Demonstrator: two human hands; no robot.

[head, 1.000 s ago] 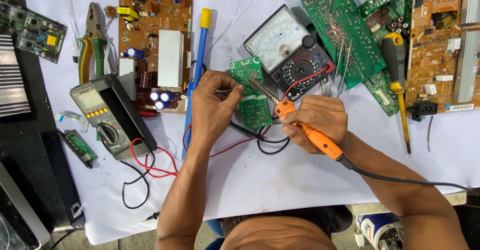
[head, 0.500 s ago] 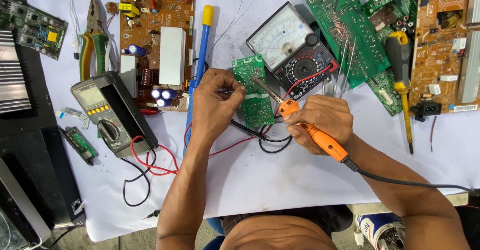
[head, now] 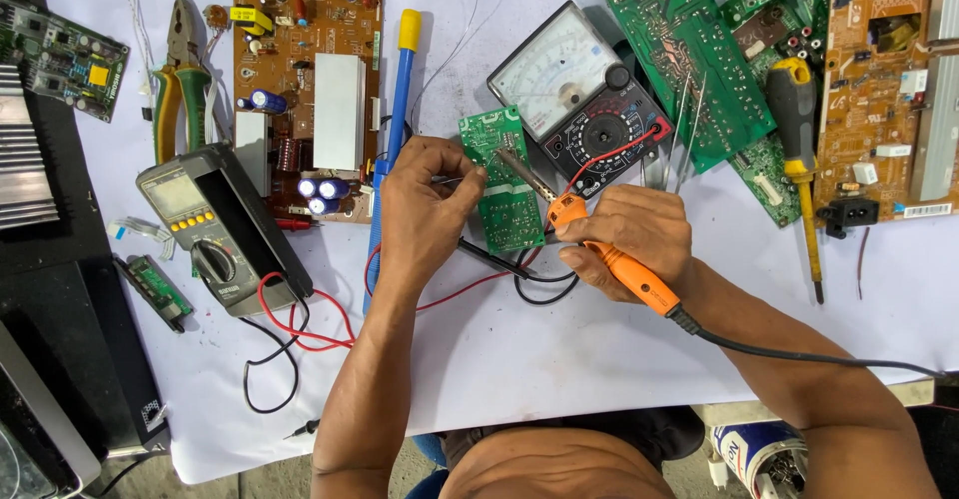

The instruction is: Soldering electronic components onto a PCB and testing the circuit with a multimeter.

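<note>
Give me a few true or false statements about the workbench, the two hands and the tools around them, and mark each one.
1. The right hand holds an orange soldering iron. True.
2. The iron's tip points at the small green circuit board. True.
3. The left hand grips the pliers. False: the green-handled pliers lie untouched at the far left, and the left hand is at the small green circuit board.
4. The yellow-handled screwdriver lies to the right of the analog multimeter. True.
5. The digital multimeter lies on top of the brown circuit board. False: it lies on the white sheet, left of and below the brown circuit board.
</note>
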